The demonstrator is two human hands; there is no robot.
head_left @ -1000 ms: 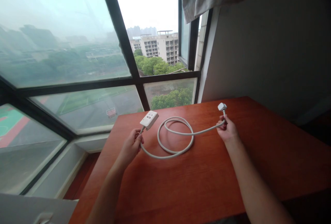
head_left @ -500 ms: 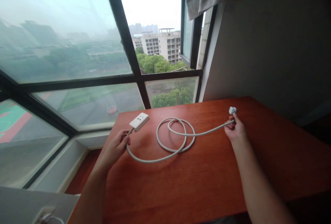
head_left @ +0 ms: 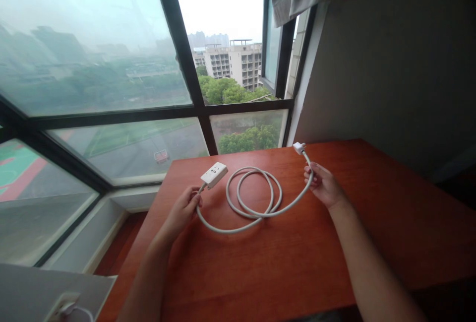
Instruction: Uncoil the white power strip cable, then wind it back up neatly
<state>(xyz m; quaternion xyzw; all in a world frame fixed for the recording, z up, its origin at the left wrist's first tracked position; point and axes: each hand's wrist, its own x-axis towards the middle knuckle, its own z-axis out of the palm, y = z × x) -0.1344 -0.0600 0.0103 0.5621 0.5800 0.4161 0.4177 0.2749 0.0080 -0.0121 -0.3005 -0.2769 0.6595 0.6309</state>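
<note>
- Compared with half a second ago, the right hand [head_left: 324, 185] has come inward, to the left, bringing the white plug [head_left: 298, 148] with it; the plug now tips over to the left.
- The white cord [head_left: 228, 231], which ran nearly straight from that hand to the loops, now drops from it in a bowed curve to their near side.
- The left hand [head_left: 186, 208] has shifted a little to the right with the white socket block [head_left: 214, 174], so the two cord ends are closer together.
- The loops have changed shape too: they now form two rounder rings, one largely inside the other.
- Left fingers [head_left: 195, 202]: closed in a pinch on the cord just behind the socket block, thumb on the near side. The block itself sticks out beyond them, holes facing up, tilted and seemingly raised.
- Right fingers [head_left: 317, 169]: curled closed around the cord just below the plug, which projects past them near the far edge of the red-brown counter [head_left: 238, 272].
- The cord's looped middle rests on the counter between the hands, crossing itself at the near side; the stretches by each hand rise toward the grips.
</note>
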